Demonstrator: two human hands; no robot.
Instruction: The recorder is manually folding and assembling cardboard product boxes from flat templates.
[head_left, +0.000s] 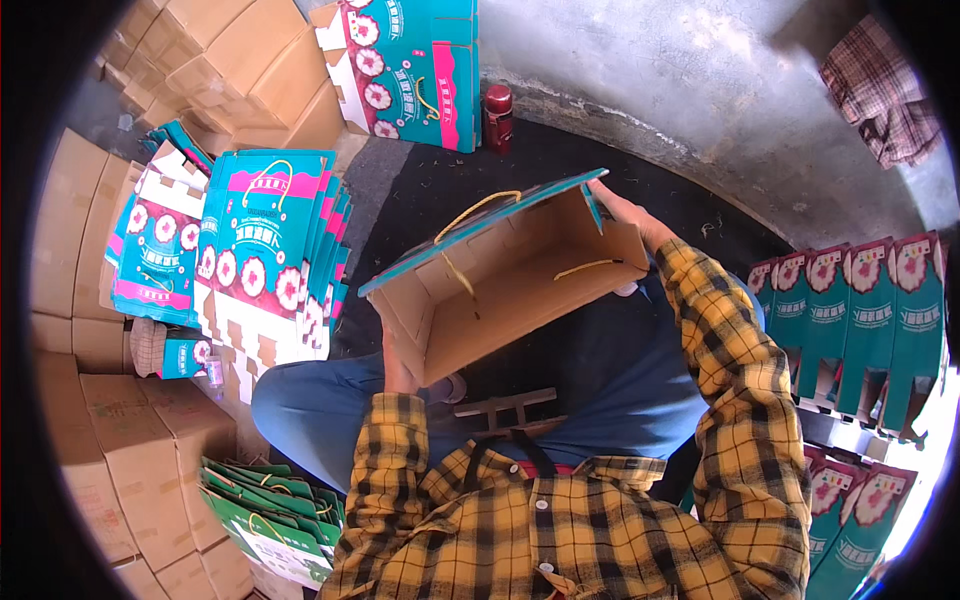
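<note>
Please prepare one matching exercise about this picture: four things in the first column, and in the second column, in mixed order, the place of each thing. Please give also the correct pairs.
Things
1. Open carton
2. Red cylindrical container
3. Plaid cloth
4. Green flattened cartons

Places
A. At the picture's upper right
B. At the picture's lower left
C. Held between the left hand and the right hand
D. Upright on the dark floor, near the picture's upper edge

Pairs: 1-C, 2-D, 3-A, 4-B
</note>
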